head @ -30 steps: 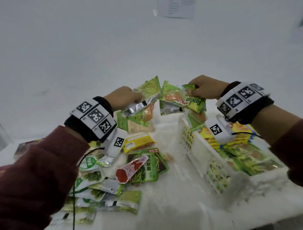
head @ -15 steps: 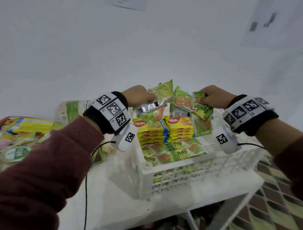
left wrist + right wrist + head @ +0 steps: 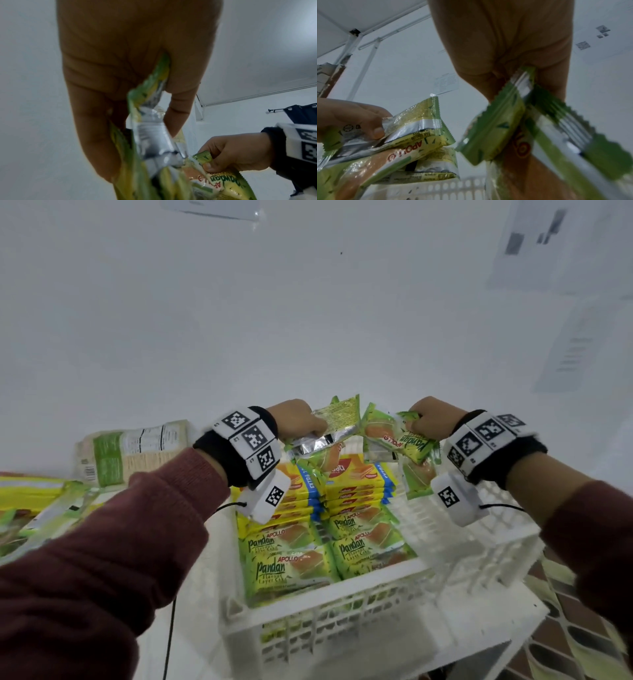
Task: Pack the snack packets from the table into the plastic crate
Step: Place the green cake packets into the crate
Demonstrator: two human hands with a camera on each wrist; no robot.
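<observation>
Above the crate (image 3: pixel 359 597) — both hands (image 3: pixel 294 419) (image 3: pixel 433 416) clutch packets (image 3: pixel 337 422).

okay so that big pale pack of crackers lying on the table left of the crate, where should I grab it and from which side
Judging from the head view, take the cracker pack across its narrow width near the middle, coming down from above. It lies flat and long on the table, label up, with its top face uncovered. Both hands are full now, so empty one into the crate first.

The snack packets (image 3: pixel 337 424) are glossy plastic film, crinkled, with silvery foil backs and serrated seams. The crate (image 3: pixel 342 607) is hard white plastic lattice, slightly shiny. The sleeve (image 3: pixel 113 539) is matt maroon knitted cloth; the wristband (image 3: pixel 219 460) is black fabric.
</observation>
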